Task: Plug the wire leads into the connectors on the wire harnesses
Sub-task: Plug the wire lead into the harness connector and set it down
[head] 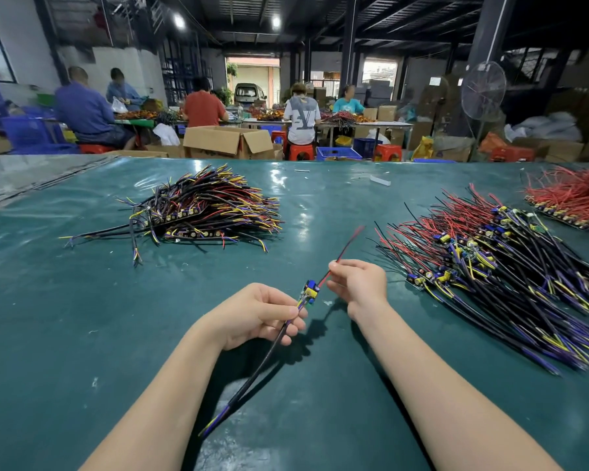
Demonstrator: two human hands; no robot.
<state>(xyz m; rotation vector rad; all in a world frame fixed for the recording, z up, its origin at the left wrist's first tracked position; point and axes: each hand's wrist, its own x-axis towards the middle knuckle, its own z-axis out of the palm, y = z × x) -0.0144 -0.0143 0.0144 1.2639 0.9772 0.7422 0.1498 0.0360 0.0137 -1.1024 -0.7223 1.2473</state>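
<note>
Above the green table I hold one wire harness between both hands. My left hand (264, 314) pinches its black cable (252, 375) just below a small circuit board (309, 291) with yellow and blue parts. The cable hangs down towards me and ends in blue and yellow leads. My right hand (357, 283) pinches the red and black lead pair (346, 248) coming out of the board's far end; those leads point up and to the right. The two hands are a short gap apart.
A pile of black harnesses with yellow, blue and red leads (201, 209) lies at the far left of the green table (82, 300). A bigger heap with boards (497, 266) spreads on the right, and red-wire boards (572, 198) sit far right. Seated people work at tables beyond.
</note>
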